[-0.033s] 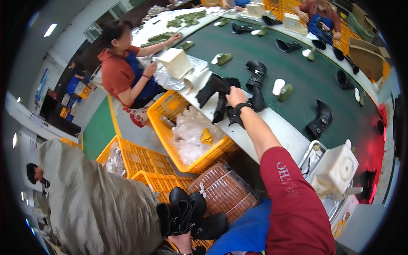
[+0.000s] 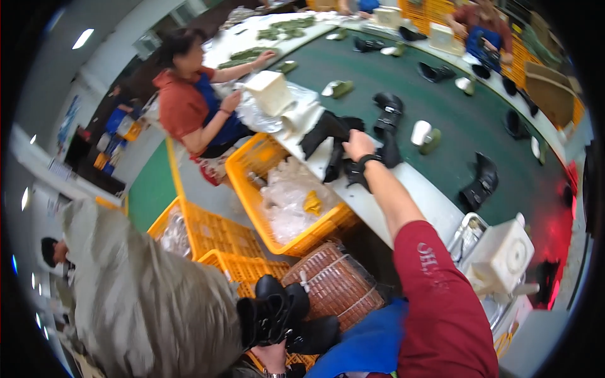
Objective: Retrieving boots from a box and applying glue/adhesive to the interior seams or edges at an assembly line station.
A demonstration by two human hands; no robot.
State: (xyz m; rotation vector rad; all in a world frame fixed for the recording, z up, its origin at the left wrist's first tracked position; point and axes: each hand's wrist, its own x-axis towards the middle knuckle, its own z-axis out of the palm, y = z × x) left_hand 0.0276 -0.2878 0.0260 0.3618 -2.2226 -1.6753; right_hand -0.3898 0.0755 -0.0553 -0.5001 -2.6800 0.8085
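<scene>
My right hand reaches across to the white edge of the table, its fingers closed on a black boot among several dark pieces bunched there. Just beyond it, a black buckled boot rests on the green belt. Low in the view, my left hand is closed around black buckled boots, held over a yellow crate. The boots hide most of its fingers.
A large grey-brown sack stands at left. Yellow crates hold clear plastic bags. A brown strapped bundle lies below the table. White containers, boots and green-and-white pieces line the belt. A co-worker works at far left.
The surroundings have shifted slightly rightward in the picture. My right hand stays at the boots on the table edge, and my left keeps its hold below.
</scene>
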